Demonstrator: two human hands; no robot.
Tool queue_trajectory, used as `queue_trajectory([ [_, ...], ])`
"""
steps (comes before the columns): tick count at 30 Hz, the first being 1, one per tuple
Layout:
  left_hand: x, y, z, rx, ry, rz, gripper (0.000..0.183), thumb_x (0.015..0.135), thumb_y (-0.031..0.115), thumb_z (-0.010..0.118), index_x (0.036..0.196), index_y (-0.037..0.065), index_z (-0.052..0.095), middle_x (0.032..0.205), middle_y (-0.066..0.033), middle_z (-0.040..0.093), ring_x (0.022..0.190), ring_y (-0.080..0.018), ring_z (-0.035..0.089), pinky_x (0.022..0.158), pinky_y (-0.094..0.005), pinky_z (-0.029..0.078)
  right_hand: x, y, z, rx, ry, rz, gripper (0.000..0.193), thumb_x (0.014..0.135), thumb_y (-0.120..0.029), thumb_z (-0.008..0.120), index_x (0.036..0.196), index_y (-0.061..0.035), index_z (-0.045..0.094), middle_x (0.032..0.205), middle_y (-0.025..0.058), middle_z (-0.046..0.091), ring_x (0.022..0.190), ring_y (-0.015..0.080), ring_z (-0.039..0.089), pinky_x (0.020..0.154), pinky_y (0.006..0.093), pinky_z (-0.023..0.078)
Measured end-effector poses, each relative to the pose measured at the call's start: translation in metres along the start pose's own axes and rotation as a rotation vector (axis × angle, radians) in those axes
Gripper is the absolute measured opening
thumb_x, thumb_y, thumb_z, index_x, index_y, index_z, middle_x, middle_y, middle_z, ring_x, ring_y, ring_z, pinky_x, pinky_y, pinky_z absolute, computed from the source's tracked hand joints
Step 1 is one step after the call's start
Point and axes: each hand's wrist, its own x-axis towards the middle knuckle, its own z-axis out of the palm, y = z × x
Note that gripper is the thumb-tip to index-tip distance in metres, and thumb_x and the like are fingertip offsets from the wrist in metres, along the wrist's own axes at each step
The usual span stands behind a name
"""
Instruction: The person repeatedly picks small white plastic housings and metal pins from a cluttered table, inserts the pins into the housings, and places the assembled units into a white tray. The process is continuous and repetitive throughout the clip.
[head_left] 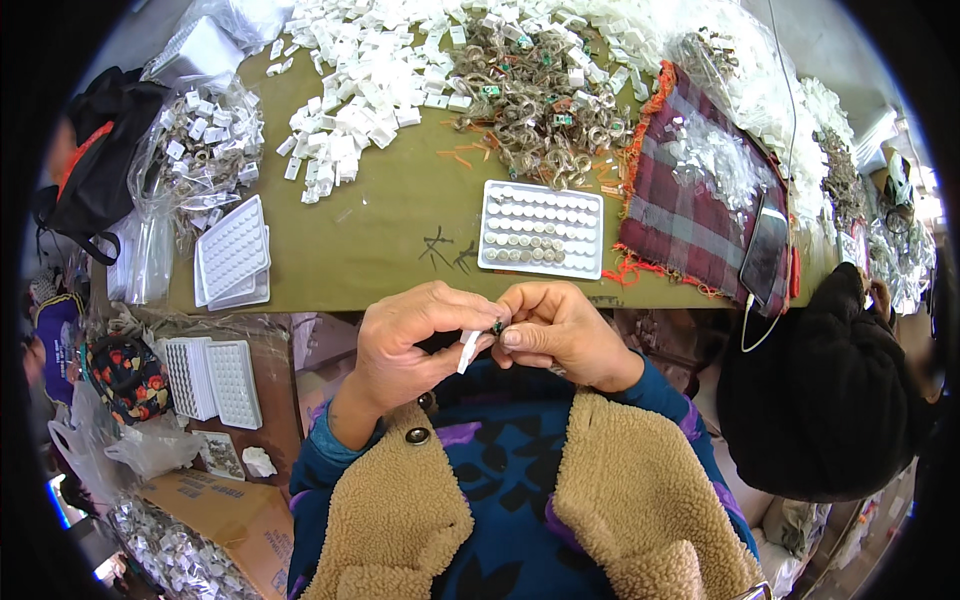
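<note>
Both my hands meet just in front of the table's near edge. My left hand [410, 335] is closed, with a small white plastic piece [467, 353] pinched between thumb and fingers. My right hand [570, 335] has thumb and forefinger pressed together at a tiny dark-green part [498, 326], right beside the white piece. Whether the two parts touch is hidden by my fingertips. Beyond the hands lies a white tray [588, 262] holding rows of small round button-like pieces, some white, some metallic. Further back sit a heap of white plastic casings [360, 110] and a tangle of brownish wires with green boards [545, 110].
On the table's right, a plaid cloth [680, 225] carries small clear pieces [715, 165] and a phone [765, 255] with a white cable. At left are a bag of parts [210, 150] and stacked white trays [235, 255]. A dark-clothed person [830, 400] sits close at right.
</note>
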Motion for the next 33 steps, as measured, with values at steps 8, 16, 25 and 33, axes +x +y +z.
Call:
queue_trajectory([
  [8,-0.013,0.0,0.011,-0.732,0.233,-0.622,0.028,0.077,-0.011,0.075,0.102,-0.003,0.063,0.1,-0.0192,0.071,0.091,-0.0206,0.07,0.079,-0.0325,0.061,-0.01,0.002,0.003,-0.029,0.209,-0.235,0.01,0.09,-0.002,0.069,0.098,0.0039,0.069,0.082,0.0109,0.066,0.055,0.0068,0.052,0.045,0.0192,0.036],
  [16,-0.026,-0.009,0.032,-0.784,0.342,-0.498,0.024,0.077,-0.009,0.075,0.099,-0.006,0.065,0.092,-0.0148,0.071,0.082,-0.0196,0.07,0.073,-0.0311,0.062,-0.008,0.008,0.031,-0.448,0.337,-0.414,0.007,0.089,-0.002,0.07,0.092,0.0044,0.07,0.084,0.0058,0.064,0.064,0.0073,0.059,0.052,0.0201,0.044],
  [25,-0.032,-0.016,0.028,-0.927,0.318,-0.58,0.021,0.078,-0.007,0.076,0.097,-0.006,0.068,0.094,-0.0135,0.07,0.081,-0.0189,0.07,0.073,-0.0302,0.062,-0.005,0.01,0.027,-1.152,0.257,-0.813,0.015,0.083,0.005,0.07,0.097,0.0055,0.067,0.086,0.0132,0.061,0.069,0.0233,0.063,0.06,0.0318,0.052],
  [33,-0.033,-0.011,0.02,-0.548,0.319,-0.503,0.017,0.082,-0.005,0.074,0.096,-0.007,0.066,0.098,-0.0149,0.067,0.081,-0.019,0.069,0.071,-0.0296,0.062,0.001,0.007,0.023,-1.232,0.104,-0.886,0.039,0.074,0.014,0.061,0.111,0.0041,0.063,0.093,0.0149,0.058,0.073,0.0265,0.058,0.061,0.0322,0.047],
])
